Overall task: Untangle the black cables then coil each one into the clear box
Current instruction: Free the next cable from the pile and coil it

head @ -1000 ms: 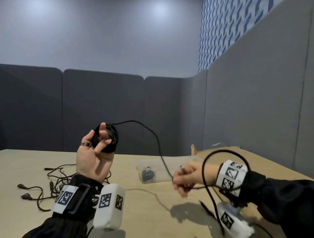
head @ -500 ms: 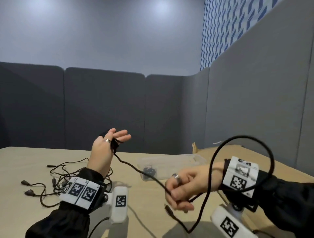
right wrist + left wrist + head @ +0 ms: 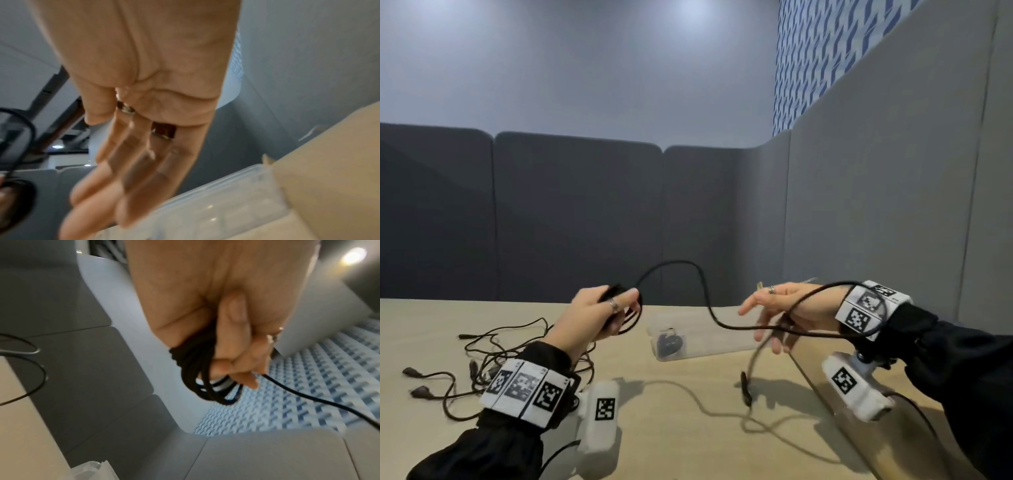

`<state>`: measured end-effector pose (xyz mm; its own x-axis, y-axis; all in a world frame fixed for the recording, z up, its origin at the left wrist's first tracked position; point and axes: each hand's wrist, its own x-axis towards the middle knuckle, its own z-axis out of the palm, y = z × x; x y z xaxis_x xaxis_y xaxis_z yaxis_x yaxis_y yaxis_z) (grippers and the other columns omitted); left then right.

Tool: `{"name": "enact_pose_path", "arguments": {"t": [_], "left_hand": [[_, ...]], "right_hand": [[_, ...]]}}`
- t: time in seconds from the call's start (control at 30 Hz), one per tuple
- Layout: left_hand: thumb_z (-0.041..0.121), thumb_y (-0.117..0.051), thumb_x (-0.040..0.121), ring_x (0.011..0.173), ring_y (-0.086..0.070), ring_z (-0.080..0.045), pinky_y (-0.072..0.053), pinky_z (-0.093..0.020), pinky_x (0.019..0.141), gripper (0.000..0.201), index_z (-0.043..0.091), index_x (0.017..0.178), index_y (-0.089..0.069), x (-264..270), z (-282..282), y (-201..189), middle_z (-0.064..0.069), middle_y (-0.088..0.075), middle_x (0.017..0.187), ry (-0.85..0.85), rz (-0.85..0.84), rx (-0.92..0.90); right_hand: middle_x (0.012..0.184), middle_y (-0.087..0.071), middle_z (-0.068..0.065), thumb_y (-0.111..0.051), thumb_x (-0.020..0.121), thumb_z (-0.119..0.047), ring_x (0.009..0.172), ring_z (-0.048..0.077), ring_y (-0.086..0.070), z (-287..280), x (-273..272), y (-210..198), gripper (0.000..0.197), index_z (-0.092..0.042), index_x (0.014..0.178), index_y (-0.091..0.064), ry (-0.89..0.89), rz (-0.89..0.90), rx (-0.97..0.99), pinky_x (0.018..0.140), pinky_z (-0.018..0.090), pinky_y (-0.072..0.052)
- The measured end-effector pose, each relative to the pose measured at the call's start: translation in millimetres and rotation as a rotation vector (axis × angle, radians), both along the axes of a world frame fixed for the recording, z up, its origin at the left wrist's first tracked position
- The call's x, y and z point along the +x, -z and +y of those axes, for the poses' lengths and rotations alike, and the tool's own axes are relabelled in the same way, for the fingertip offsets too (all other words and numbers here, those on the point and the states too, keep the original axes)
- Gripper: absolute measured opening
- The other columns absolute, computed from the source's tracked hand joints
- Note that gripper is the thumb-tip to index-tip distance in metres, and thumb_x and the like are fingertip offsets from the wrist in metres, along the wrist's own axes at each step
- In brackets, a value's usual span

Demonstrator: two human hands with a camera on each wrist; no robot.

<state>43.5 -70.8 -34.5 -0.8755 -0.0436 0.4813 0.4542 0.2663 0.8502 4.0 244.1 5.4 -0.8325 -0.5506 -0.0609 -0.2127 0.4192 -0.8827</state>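
Lowered since before, left hand [image 3: 599,317] is gripping the thin black coil [image 3: 197,369]; right hand [image 3: 787,308], fingers now spread open, is trailing cord at three o'clock.

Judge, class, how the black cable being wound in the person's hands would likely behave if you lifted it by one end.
Probably floppy: the black cable sags in a curve between the left hand and the right hand. Likely light, since its free end dangles from open fingers. It seems springy too: the coil needs gripping to keep its loops.

Soft overhead light, faint shadows on table [image 3: 688,428]; wrist views motion-blurred, edges warped.
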Motion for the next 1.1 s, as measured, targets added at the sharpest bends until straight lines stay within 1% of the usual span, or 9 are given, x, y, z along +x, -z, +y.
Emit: {"name": "enact_pose_path", "arguments": {"t": [0.17, 0.3, 0.5, 0.6, 0.67, 0.73, 0.87, 1.0, 1.1], "left_hand": [[0.025, -0.059, 0.09, 0.04, -0.03, -0.012, -0.023, -0.024, 0.047, 0.03, 0.003, 0.071, -0.063, -3, -9, -2, 0.001, -0.035, 0.042, -0.145, 0.024, 0.2], [0.023, -0.06, 0.091, 0.038, -0.031, -0.011, -0.025, -0.019, 0.041, 0.03, 0.001, 0.071, -0.064, -7, -6, 0, 0.003, -0.036, 0.04, -0.218, 0.031, 0.162], [0.023, -0.06, 0.09, 0.038, -0.033, -0.011, -0.028, -0.019, 0.04, 0.028, 0.001, 0.073, -0.065, -8, 5, 3, 0.006, -0.038, 0.04, -0.209, 0.081, 0.125], [0.022, -0.06, 0.09, 0.041, -0.031, -0.013, -0.026, -0.02, 0.042, 0.028, 0.002, 0.072, -0.064, -9, 7, 5, 0.004, -0.037, 0.041, -0.195, 0.095, 0.16], [0.021, -0.06, 0.091, 0.04, -0.031, -0.012, -0.025, -0.016, 0.037, 0.027, 0.003, 0.072, -0.065, -11, 0, 4, 0.005, -0.037, 0.042, -0.241, 0.103, 0.22], [0.022, -0.06, 0.091, 0.039, -0.034, -0.009, -0.027, -0.015, 0.035, 0.025, 0.004, 0.074, -0.066, -13, -10, 3, 0.006, -0.041, 0.044, -0.311, 0.116, 0.288], [0.022, -0.063, 0.088, 0.045, -0.039, -0.014, -0.034, -0.021, 0.047, 0.021, 0.004, 0.078, -0.068, -18, -24, 2, 0.002, -0.044, 0.05, -0.428, 0.146, 0.372], [0.021, -0.061, 0.089, 0.044, -0.044, -0.006, -0.04, -0.016, 0.04, 0.018, 0.011, 0.074, -0.064, -18, -43, 0, 0.007, -0.051, 0.049, -0.499, 0.162, 0.613], [0.021, -0.059, 0.09, 0.053, -0.045, -0.007, -0.039, -0.01, 0.039, 0.02, 0.016, 0.071, -0.06, -18, -51, 1, 0.0, -0.052, 0.064, -0.53, 0.173, 0.69]], "right_hand": [[0.085, -0.068, 0.001, -0.042, 0.099, -0.026, 0.065, 0.02, -0.065, 53, -13, -7, 0.021, -0.016, 0.112, -0.056, 0.335, 0.228, 0.505, 0.053, 0.024, -0.049], [0.088, -0.069, 0.006, -0.043, 0.099, -0.024, 0.069, 0.019, -0.061, 43, 0, -25, 0.021, -0.015, 0.105, -0.061, 0.453, 0.427, 0.284, 0.056, 0.025, -0.046], [0.136, -0.051, -0.004, -0.056, 0.092, -0.034, 0.12, 0.01, -0.051, -76, 35, 10, 0.052, -0.021, 0.139, -0.039, -0.101, 0.23, 0.278, 0.09, 0.022, -0.046], [0.115, -0.063, 0.004, -0.06, 0.091, -0.02, 0.097, 0.013, -0.061, -111, 38, 28, 0.024, -0.01, 0.112, -0.056, -0.088, 0.149, -0.102, 0.076, 0.015, -0.046], [0.088, -0.067, 0.01, -0.051, 0.094, -0.01, 0.077, 0.018, -0.065, -115, 42, 25, 0.004, -0.01, 0.09, -0.05, -0.084, 0.006, -0.399, 0.081, 0.033, -0.046], [0.062, -0.056, 0.003, -0.044, 0.096, -0.006, 0.059, 0.018, -0.061, -103, 45, 17, 0.014, -0.01, 0.083, -0.048, -0.101, -0.113, -0.546, 0.08, 0.043, -0.049], [0.055, -0.034, -0.005, -0.048, 0.096, -0.009, 0.042, 0.008, -0.033, -60, 46, 8, 0.014, -0.013, 0.101, -0.059, -0.176, -0.125, -0.239, 0.06, 0.032, -0.056], [0.05, -0.041, -0.008, -0.052, 0.091, -0.004, 0.038, 0.004, -0.039, -14, 41, 21, 0.012, -0.012, 0.097, -0.058, -0.249, -0.085, 0.167, 0.057, 0.021, -0.052], [0.061, -0.055, -0.006, -0.062, 0.083, -0.009, 0.051, 0.005, -0.054, 18, 35, 20, 0.006, -0.01, 0.087, -0.059, -0.133, 0.016, 0.243, 0.058, 0.019, -0.048]]}}
